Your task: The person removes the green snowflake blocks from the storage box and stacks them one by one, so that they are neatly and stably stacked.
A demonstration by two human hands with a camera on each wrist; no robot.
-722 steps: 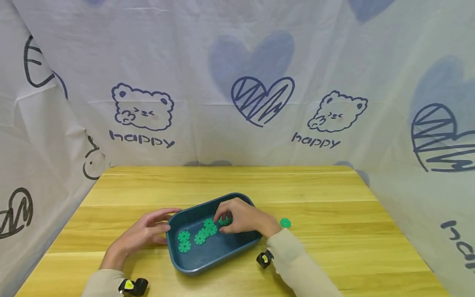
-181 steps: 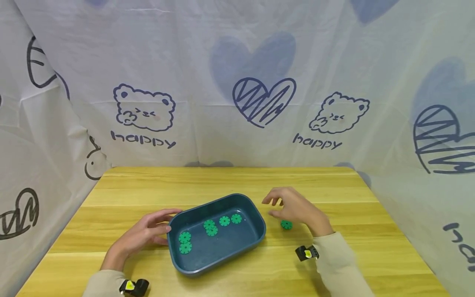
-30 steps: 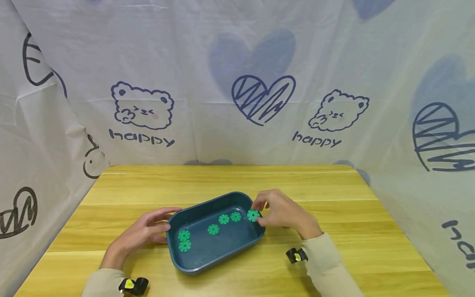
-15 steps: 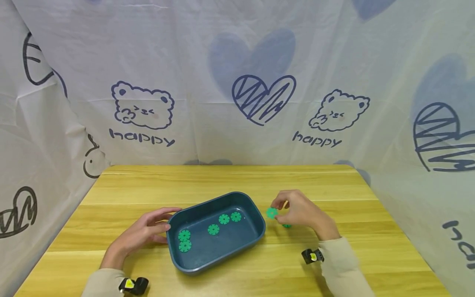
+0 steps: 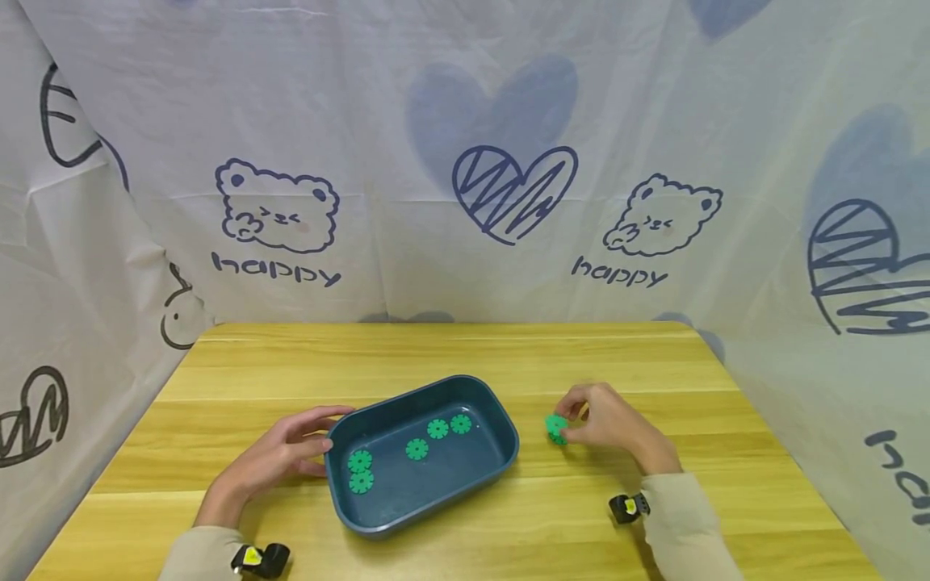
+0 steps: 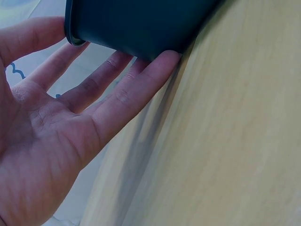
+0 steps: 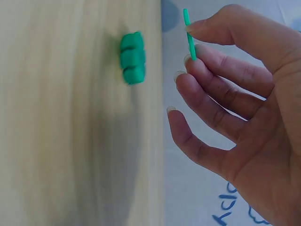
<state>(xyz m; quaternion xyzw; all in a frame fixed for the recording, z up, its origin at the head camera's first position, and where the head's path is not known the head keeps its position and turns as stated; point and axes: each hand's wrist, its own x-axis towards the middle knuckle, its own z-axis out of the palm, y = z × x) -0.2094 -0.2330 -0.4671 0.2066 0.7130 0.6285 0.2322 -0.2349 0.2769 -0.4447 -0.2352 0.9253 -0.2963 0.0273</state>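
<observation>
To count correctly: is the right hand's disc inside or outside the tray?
Outside: the right hand pinches the green disc above the table, beside the tray.

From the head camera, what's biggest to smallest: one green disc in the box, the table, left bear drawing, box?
1. Table
2. Box
3. Left bear drawing
4. Disc: the box's five look alike, so I won't rank them.

I see even light in head view, dimmer left wrist view, right wrist's green stack [image 7: 133,57] blurred, tabletop [image 7: 51,122] softly shadowed
</observation>
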